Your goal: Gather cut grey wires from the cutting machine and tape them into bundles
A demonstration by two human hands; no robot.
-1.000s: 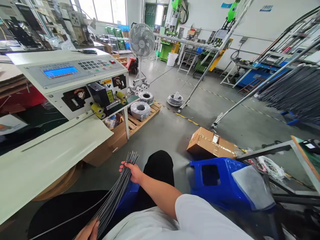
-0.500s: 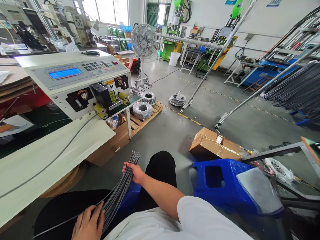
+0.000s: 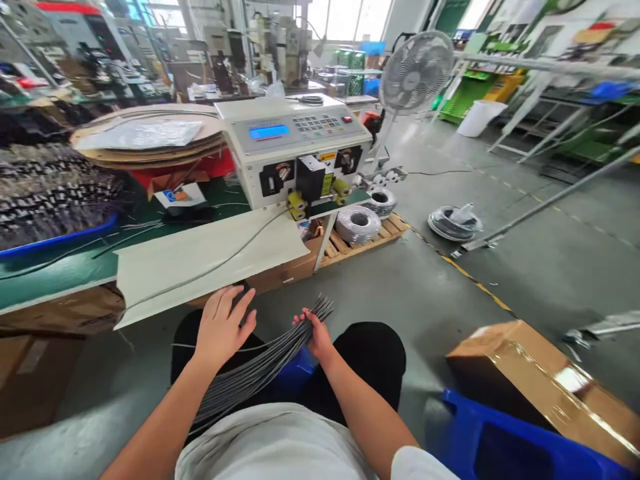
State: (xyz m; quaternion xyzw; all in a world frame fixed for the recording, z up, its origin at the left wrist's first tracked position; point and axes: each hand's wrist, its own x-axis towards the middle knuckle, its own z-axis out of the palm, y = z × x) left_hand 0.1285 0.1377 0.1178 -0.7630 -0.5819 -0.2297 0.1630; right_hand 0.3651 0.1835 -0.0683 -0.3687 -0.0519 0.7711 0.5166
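My right hand is closed around one end of a bundle of grey cables, whose cut tips poke out past the fingers. The bundle droops across my lap toward the lower left. My left hand is raised above my thigh, fingers spread and holding nothing, near the front edge of a pale sheet. One cable strays from the bundle below that hand. On the bench, a single grey cable runs over the sheet into the yellow rollers of a wire-cutting machine with a lit blue display.
Wire coils rest on a wooden pallet beyond the machine. A standing fan is behind it. To my right are a cardboard box and a blue stool. Round boards are stacked left of the machine.
My view has swung left. My left hand has let go of the cables and lifted toward the bench, its fingers spreading. My right hand still grips the bundle.
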